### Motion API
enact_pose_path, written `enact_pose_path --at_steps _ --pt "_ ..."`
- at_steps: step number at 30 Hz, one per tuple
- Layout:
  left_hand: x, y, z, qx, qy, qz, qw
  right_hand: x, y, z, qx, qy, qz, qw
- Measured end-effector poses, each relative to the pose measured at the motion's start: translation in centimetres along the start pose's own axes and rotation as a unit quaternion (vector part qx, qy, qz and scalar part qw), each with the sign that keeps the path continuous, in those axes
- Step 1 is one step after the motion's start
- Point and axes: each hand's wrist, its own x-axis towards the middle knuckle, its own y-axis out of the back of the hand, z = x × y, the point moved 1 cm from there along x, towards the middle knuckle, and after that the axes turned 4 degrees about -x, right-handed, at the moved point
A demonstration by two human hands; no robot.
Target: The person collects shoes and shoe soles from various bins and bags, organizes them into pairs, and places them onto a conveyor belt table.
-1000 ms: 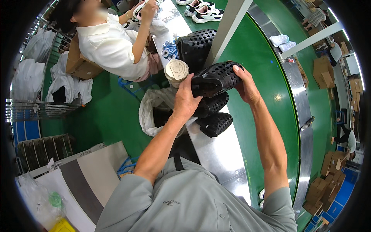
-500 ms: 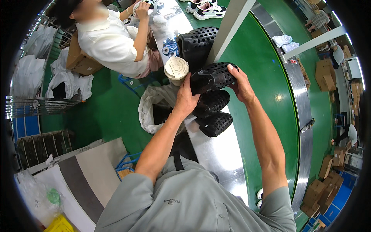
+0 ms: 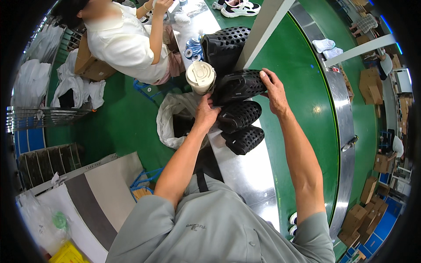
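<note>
Smooth, glossy metal bench (image 3: 251, 184); perforated black pieces (image 3: 239, 86), plastic-looking with a sheen; matt grey cloth shirt (image 3: 219, 223)

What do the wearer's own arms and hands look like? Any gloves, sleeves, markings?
No gloves: left hand and right hand are bare, with no watch or bracelet visible. Forearms are uncovered. Loose, short grey-green sleeves belong to a matching shirt with small dark lettering on the chest. No cables visible on the arms.

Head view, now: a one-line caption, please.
Left hand and right hand flank a black perforated clog at a shiny metal bench.
</note>
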Motion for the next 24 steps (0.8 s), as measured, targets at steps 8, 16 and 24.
enact_pose_path --at_steps 8,16,24 --pt "1.5 0.3 -1.0 0.013 -0.007 0.006 1.0 0.5 1.6 1.3 0.045 -0.016 -0.039 0.998" --pt "1.0 0.4 -0.7 0.088 -0.069 0.049 0.993 1.4 1.7 2.4 0.287 -0.137 -0.107 0.942" --pt "0.2 0.5 0.0 0.091 -0.117 0.029 0.989 2.6 2.6 5.4 0.387 -0.167 -0.165 0.892"
